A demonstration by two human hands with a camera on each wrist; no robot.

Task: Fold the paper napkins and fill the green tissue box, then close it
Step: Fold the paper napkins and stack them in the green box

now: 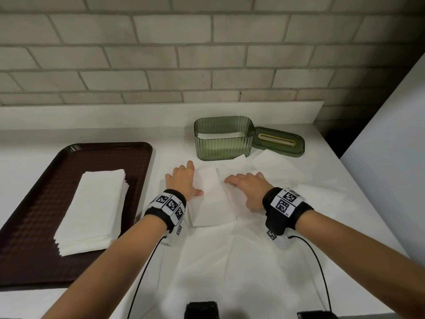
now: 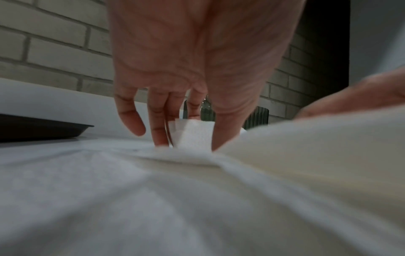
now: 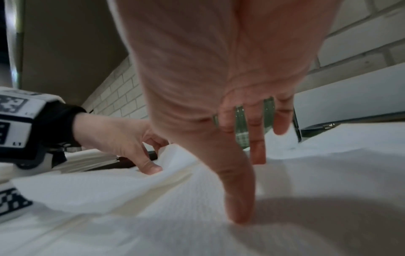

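The green ribbed tissue box point(image 1: 224, 143) stands uncovered at the back of the counter, with white paper showing inside. Its green lid point(image 1: 278, 141), which has a gold slot, lies flat just right of it. A folded white napkin point(image 1: 212, 199) lies between my hands. My left hand point(image 1: 184, 180) rests on the napkin's left edge, fingers point(image 2: 157, 128) pointing down onto the paper and thumb on top. My right hand point(image 1: 248, 187) presses on the right edge with straight fingers, the thumb point(image 3: 238, 213) pushing into the sheet. Neither hand grips anything.
A dark brown tray point(image 1: 34, 203) at the left holds a stack of napkins point(image 1: 92, 210). Unfolded white sheets point(image 1: 230, 261) cover the counter under and around my hands. A brick wall runs behind, and a pale panel point(image 1: 391, 157) borders the counter's right edge.
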